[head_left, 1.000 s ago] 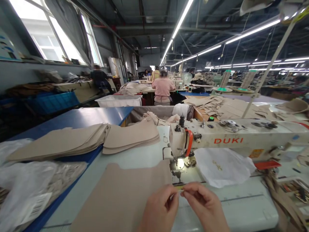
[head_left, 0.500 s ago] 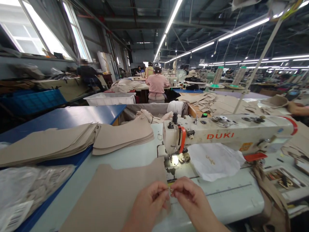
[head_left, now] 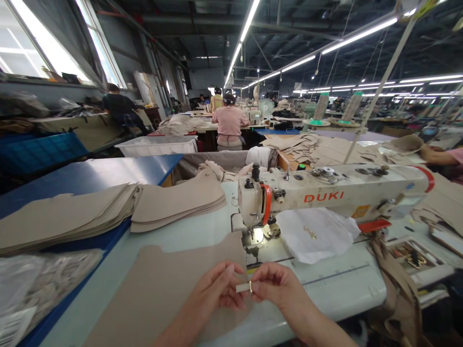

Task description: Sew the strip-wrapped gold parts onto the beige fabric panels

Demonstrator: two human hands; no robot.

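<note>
At lower centre, a short, flat, pale strip (head_left: 242,288) meets a shiny gold-coloured metal piece (head_left: 250,286); the right hand (head_left: 278,288) pinches that end. The left hand (head_left: 214,287) curls loosely beside it; whether it grips, I cannot tell. Beneath lies a matt beige panel (head_left: 152,291) on the smooth pale-green tabletop (head_left: 336,296). Lit tubes (head_left: 358,36) line the dark ceiling (head_left: 304,17), upper right.

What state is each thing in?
Left hand: fingers loosely curled near the pale strip; contact unclear
Right hand: pinching at the gold ring
Pale strip: left end sticking out past the gold ring
Large panel: lying flat
White sheet: wrinkled, gold pieces on top
Needle area: lit
Ceiling light: on
</note>
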